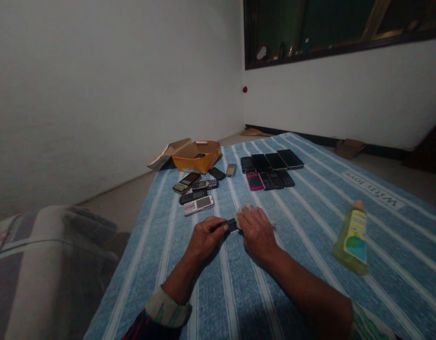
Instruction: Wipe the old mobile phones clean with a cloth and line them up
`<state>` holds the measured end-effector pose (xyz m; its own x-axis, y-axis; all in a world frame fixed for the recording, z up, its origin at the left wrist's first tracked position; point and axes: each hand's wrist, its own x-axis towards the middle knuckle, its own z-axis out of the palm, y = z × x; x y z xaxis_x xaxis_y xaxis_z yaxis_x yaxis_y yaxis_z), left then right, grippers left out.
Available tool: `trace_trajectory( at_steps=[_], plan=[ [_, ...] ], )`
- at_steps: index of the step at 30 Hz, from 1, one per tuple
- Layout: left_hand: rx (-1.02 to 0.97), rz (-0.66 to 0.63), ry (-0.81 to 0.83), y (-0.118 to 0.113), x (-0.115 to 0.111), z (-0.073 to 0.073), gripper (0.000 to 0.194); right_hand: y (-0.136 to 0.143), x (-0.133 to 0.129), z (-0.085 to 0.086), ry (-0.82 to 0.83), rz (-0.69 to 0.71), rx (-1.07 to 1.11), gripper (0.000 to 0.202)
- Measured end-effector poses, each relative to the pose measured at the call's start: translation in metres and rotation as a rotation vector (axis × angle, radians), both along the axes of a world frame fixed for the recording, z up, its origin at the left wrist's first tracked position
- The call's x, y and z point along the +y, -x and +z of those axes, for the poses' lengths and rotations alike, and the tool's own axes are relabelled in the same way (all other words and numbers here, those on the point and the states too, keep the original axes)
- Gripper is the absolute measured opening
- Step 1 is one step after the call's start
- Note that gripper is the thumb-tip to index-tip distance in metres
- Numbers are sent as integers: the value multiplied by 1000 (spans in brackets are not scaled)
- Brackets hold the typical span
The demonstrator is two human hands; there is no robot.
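Observation:
My left hand [207, 237] is closed on one end of a dark mobile phone [232, 225], thumb on top, just above the striped cover. My right hand [257, 232] is closed over a pale cloth [270, 224], mostly hidden under its fingers, pressed against the phone's other end. Beyond my left hand lie several loose phones, among them a white and pink one [199, 205] and a grey keypad one [205, 184]. Farther right, several phones are lined up in two rows, including a pink one [254, 181] and a large black one [290, 158].
An open orange box [194, 164] with a phone inside stands at the far left of the blue striped cover [295, 264]. A bottle of yellow-green liquid [352, 238] is on the right. Walls close off the left and back; folded fabric [44, 264] is at lower left.

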<state>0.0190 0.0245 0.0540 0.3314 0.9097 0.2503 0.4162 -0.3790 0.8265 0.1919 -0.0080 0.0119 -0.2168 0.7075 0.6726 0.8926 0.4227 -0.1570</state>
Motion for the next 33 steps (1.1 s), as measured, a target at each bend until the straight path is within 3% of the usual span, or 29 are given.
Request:
trace_trajectory(
  at_steps=[4,7,19,29,33],
  plan=[
    [2,-17,-5,0,0,-1,15,17,-4,0,-55,103,-29,32],
    [-2,-10,-3,2,1,-3,15,18,-5,2,-54,104,-40,32],
    [3,16,41,1,3,0,18,-17,9,0,112,-117,72,40],
    [-75,14,104,-1,0,0,15,10,-3,3,-42,65,-40,32],
    [-125,18,147,-2,0,-1,16,11,-2,2,-25,69,-48,33]
  ],
)
